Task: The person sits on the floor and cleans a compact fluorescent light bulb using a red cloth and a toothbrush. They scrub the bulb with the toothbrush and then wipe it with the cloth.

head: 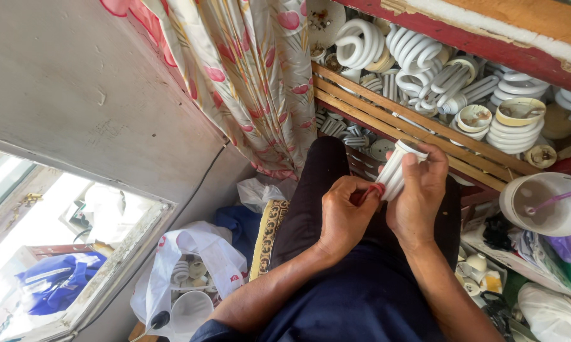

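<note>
Just below the wooden crate (425,136) of spiral lamps, the right hand (418,202) wraps its fingers closed around a white ribbed lamp base (396,171), while the left hand (342,218) pinches a red-tipped tool (375,189) against it; best held firm and steady, pressing gently.

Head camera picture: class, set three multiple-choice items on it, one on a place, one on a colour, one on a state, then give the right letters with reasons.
1. Where do the loose spiral lamps lie?
A. behind the wooden slats
B. on the person's lap
C. on the window frame

2. What colour is the ribbed lamp base in the hands?
A. white
B. blue
C. black

3. How is the right hand?
A. open and empty
B. closed on the lamp base
C. out of view

Answers:
1 A, the lamps are piled above the slats.
2 A, it shows white.
3 B, its fingers wrap the base while the left hand pinches a red-tipped piece at its lower end.
</note>
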